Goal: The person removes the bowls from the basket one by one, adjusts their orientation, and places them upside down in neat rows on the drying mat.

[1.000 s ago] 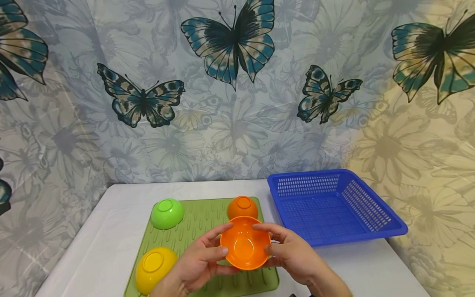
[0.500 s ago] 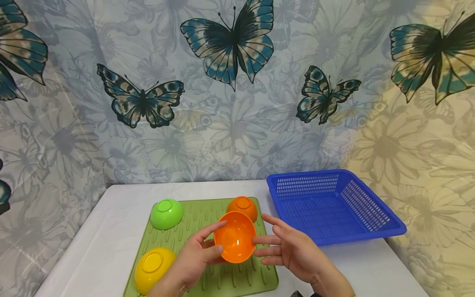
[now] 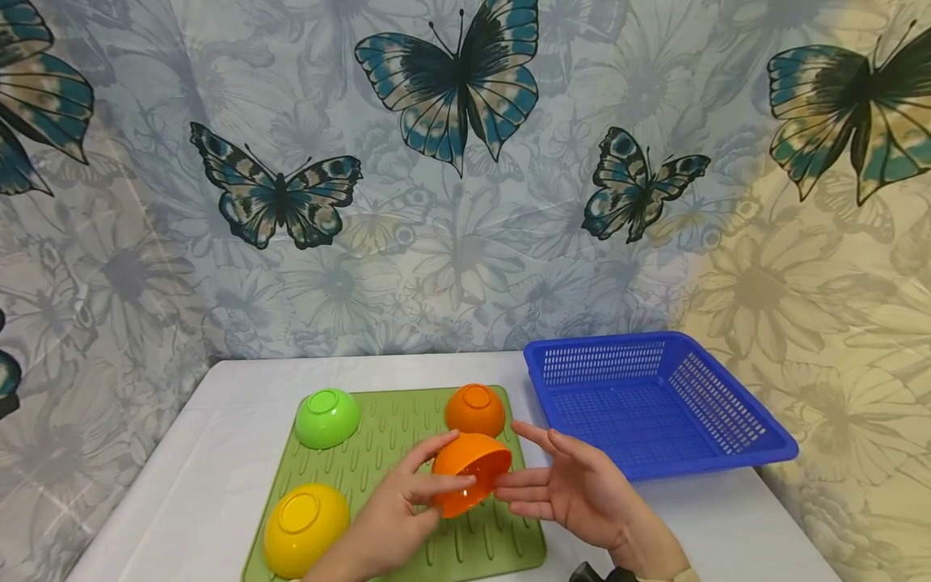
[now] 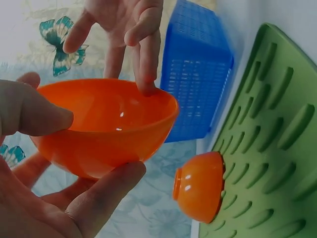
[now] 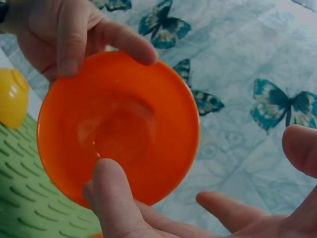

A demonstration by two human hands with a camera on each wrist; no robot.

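Note:
My left hand point(image 3: 398, 503) grips a small orange bowl point(image 3: 469, 454) by its rim and wall, tilted with its mouth turned toward the right hand. In the left wrist view the thumb lies over the rim of that bowl point(image 4: 106, 151), with other fingers beneath. My right hand point(image 3: 585, 493) is spread beside it, fingers straight; in the right wrist view a fingertip overlaps the inside of the bowl point(image 5: 163, 119), and contact is hard to tell. Just behind, a second orange bowl point(image 3: 475, 408) rests upside down on the green ridged mat point(image 3: 396, 416).
Upside down on the mat's left side are a green bowl point(image 3: 327, 420) at the back and a yellow bowl point(image 3: 301, 533) in front. A blue perforated basket point(image 3: 727, 465) stands at the right on the white-covered table point(image 3: 196, 469). A butterfly-patterned cloth point(image 3: 465, 267) hangs behind.
My right hand has let go of the orange bowl and spread its fingers. The left hand has kept hold and turned the bowl from facing me to facing right.

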